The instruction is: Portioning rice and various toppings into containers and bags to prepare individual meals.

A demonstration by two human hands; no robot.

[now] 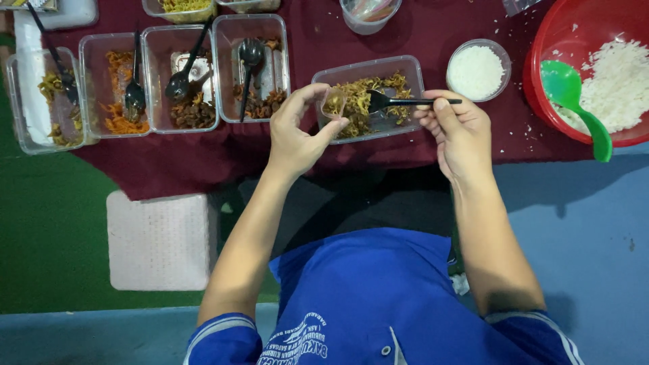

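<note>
Pinching a small clear cup (333, 103) between thumb and fingertips, left hand (295, 132) holds it over the near rim of the noodle container (368, 71). Right hand (458, 128), just beside, grips a black fork (399, 102) loaded at the cup's mouth. Risk: strands sliding off onto the maroon cloth (338, 27) if the cup tilts.

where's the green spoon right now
In the head view, the green spoon lies at far right, its bowl inside the red bowl beside the white rice, its handle over the rim.

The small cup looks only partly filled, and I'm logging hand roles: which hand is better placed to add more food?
Probably the right hand: it holds the black fork over the noodle container, while the left hand holds the small cup.
</note>
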